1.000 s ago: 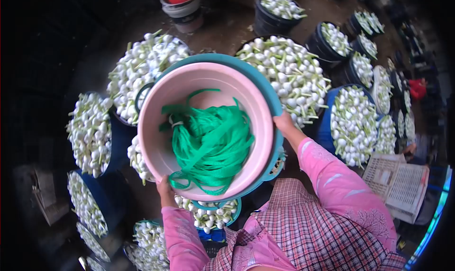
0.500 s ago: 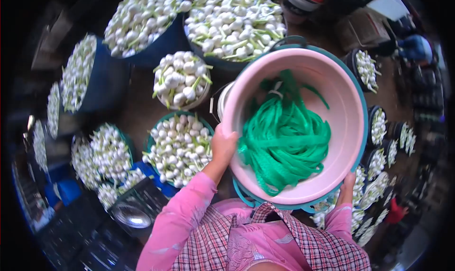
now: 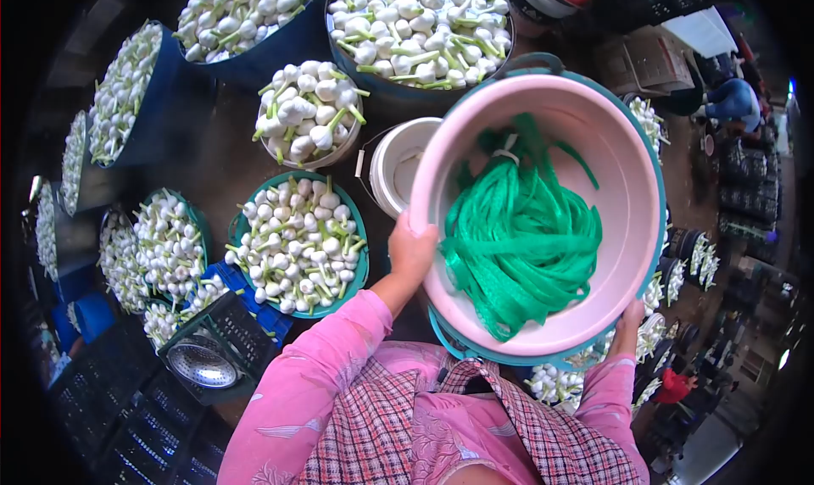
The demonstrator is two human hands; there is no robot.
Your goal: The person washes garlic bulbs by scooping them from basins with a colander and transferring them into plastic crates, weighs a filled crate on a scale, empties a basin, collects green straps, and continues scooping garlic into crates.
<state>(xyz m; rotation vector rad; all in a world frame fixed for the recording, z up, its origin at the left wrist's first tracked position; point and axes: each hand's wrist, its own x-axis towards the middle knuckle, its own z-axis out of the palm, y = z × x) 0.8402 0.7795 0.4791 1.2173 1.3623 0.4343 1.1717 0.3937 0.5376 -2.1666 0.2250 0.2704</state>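
Observation:
A round pink tub (image 3: 632,231) sits nested in a teal tub (image 3: 660,158) with loop handles, held up in front of my body. Inside the pink tub lies a bundle of green mesh netting (image 3: 526,248), tied near its top with a pale band. My left hand (image 3: 411,252) grips the tubs' left rim, thumb over the edge. At the lower right, my right hand (image 3: 628,326) clasps the outer side; most of its fingers are hidden behind the tubs. Just left of the rim stands a white bucket (image 3: 381,175) with a wire handle, partly covered.
Garlic bulbs fill a teal basket (image 3: 363,269), a small pale bucket (image 3: 284,158) and large blue drums (image 3: 254,57) around me. Black crates (image 3: 153,430) and a metal colander (image 3: 202,365) lie at lower left. Another person (image 3: 733,99) is bent over at far right.
My view has turned slightly, so the surrounding garlic containers shift left and more of the white bucket shows. The tubs stay in both hands, a little further right and higher in view.

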